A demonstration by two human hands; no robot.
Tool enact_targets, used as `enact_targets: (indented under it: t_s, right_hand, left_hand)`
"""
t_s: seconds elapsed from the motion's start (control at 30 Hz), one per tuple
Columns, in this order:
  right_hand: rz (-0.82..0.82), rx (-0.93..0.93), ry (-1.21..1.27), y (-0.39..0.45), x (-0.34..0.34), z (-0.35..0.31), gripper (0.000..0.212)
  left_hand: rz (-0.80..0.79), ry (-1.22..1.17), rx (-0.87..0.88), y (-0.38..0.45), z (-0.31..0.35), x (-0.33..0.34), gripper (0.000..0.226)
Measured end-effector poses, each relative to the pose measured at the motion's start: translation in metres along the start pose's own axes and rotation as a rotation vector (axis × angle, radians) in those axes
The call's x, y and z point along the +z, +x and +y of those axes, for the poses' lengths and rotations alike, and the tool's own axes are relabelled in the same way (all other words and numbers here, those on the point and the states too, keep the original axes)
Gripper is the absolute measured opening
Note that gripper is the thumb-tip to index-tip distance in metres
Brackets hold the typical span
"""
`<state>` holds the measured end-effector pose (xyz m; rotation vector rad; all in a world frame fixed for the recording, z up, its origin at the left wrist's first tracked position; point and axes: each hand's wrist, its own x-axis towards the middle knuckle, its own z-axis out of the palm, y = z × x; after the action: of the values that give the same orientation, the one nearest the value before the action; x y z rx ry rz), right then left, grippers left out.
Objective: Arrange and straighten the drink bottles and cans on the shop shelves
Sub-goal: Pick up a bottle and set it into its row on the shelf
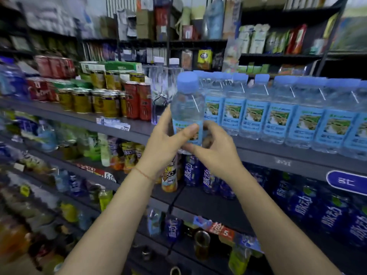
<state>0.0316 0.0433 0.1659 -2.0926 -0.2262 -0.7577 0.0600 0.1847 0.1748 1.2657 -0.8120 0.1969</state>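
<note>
A clear water bottle [187, 104] with a light-blue cap and blue label stands upright at the front edge of the upper grey shelf [278, 155], at the left end of a row of matching water bottles [278, 112]. My left hand [164, 143] grips its lower body from the left, thumb across the label. My right hand [216, 149] holds its base from the right, fingers curled round it. Gold and red cans [111, 100] stand further left on the same shelf.
Two taller clear bottles with white caps [162, 80] stand behind the held bottle. Dark blue drink bottles [297, 207] and an orange juice bottle [169, 179] fill the shelf below. Mixed drinks crowd the lower left shelves. Boxed goods sit on the high shelves behind.
</note>
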Motion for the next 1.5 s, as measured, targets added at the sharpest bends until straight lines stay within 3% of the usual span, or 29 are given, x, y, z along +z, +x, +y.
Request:
enact_targets:
  t_s: [0.17,0.33,0.5,0.6,0.77,1.0,1.17,1.23,1.3,1.37,1.43,1.5]
  right_hand:
    - [0.083,0.005,-0.166,0.056,0.023,0.004,0.043]
    - [0.117,0.161,-0.286,0.073,0.031,0.023,0.053]
    - [0.187,0.174,-0.623,0.077,0.042,0.033,0.069]
    - [0.233,0.149,-0.745,0.075,0.048,0.036,0.073]
    - [0.333,0.003,-0.798,0.068,0.052,0.037,0.057]
    - [0.322,0.014,-0.773,0.066,0.051,0.037,0.049]
    - [0.248,0.063,-0.661,0.051,0.047,0.033,0.050]
    - [0.275,-0.015,-0.621,0.030,0.046,0.033,0.046]
    - [0.353,-0.157,-0.631,0.002,0.048,0.037,0.032]
    - [0.365,-0.206,-0.617,-0.027,0.053,0.045,0.017]
    - [0.282,-0.133,-0.530,-0.057,0.061,0.056,0.010]
    - [0.182,-0.039,-0.472,-0.085,0.069,0.069,0.009]
  left_hand:
    - [-0.139,0.165,-0.004,0.062,-0.027,-0.042,0.036]
    - [-0.225,0.306,-0.170,0.093,-0.077,-0.052,0.053]
    - [-0.114,0.289,-0.145,0.089,-0.103,-0.042,0.041]
    - [-0.057,0.311,-0.125,0.092,-0.117,-0.039,0.049]
    - [-0.039,0.367,-0.111,0.093,-0.119,-0.039,0.054]
    - [-0.124,0.253,-0.231,0.089,-0.102,-0.040,0.051]
    - [-0.100,0.308,-0.308,0.071,-0.083,-0.039,0.062]
    - [-0.018,0.379,-0.271,0.050,-0.076,-0.037,0.059]
    - [0.153,0.461,-0.146,0.020,-0.075,-0.035,0.038]
    - [0.283,0.521,-0.130,-0.009,-0.079,-0.033,0.015]
    - [0.231,0.572,-0.269,-0.034,-0.091,-0.031,0.013]
    - [0.082,0.650,-0.415,-0.059,-0.108,-0.030,0.021]
